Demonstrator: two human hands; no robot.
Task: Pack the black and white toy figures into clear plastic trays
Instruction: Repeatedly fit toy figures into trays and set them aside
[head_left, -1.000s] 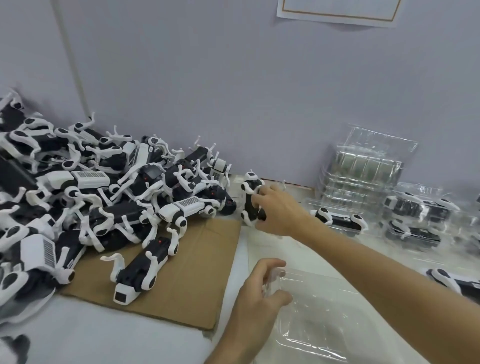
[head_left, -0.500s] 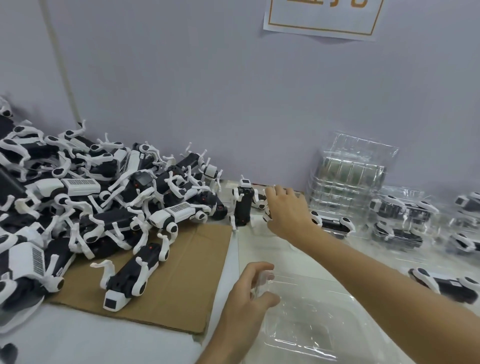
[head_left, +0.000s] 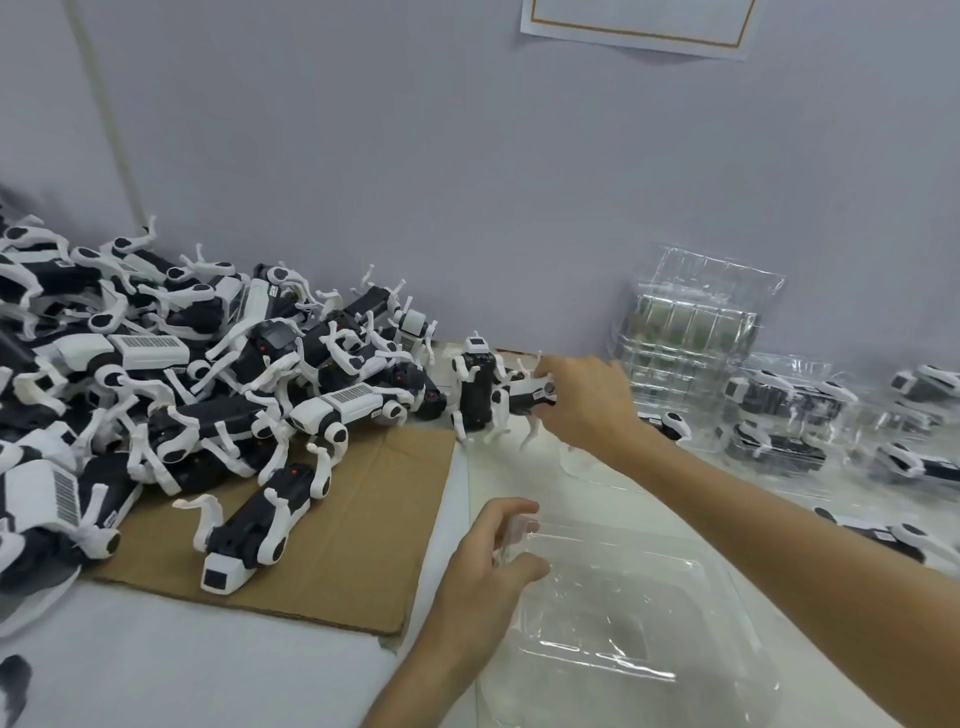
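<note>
A big heap of black and white toy dog figures (head_left: 197, 364) covers the left of the table. One figure (head_left: 475, 387) stands upright by the wall. Just right of it, my right hand (head_left: 587, 402) grips another toy figure (head_left: 524, 397) by its rear end. An empty clear plastic tray (head_left: 639, 613) lies in front of me. My left hand (head_left: 483, 566) pinches the tray's left edge between thumb and fingers.
A brown cardboard sheet (head_left: 363, 530) lies under the heap, with a single figure (head_left: 260, 525) lying on it. A stack of empty clear trays (head_left: 691, 332) leans at the wall. Filled trays (head_left: 779, 410) sit at the right. A paper sheet (head_left: 639, 23) hangs on the wall.
My right hand let go of the upright figure, moved right and took hold of another figure beside it. My left hand stayed on the tray's edge.
</note>
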